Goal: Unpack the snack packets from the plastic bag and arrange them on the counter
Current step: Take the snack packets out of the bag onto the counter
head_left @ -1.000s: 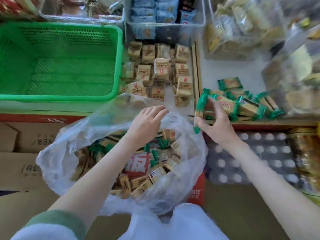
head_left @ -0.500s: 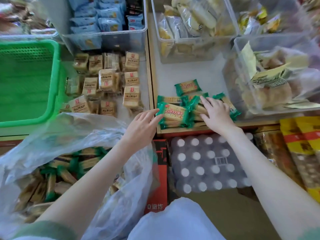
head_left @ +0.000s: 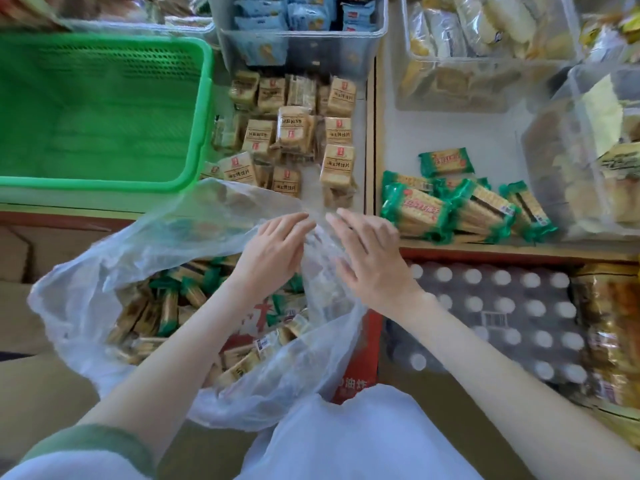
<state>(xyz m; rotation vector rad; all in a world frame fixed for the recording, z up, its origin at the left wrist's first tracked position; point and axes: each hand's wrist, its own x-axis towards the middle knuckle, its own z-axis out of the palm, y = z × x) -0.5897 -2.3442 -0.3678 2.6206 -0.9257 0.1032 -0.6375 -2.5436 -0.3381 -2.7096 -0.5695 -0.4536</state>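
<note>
Snack packets (head_left: 415, 213) set down right of the plastic bag (head_left: 86, 306) — my right hand (head_left: 374, 265) rejoins my left hand (head_left: 273, 251) at its rim, both empty, for more.

L hand (head_left: 273, 251), R hand (head_left: 370, 261) touch plastic bag (head_left: 104, 268)

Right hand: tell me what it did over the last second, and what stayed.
The right hand laid its packet on the green packet pile, let go, and came back empty to the plastic bag. The left hand stayed at the bag's rim.
</note>
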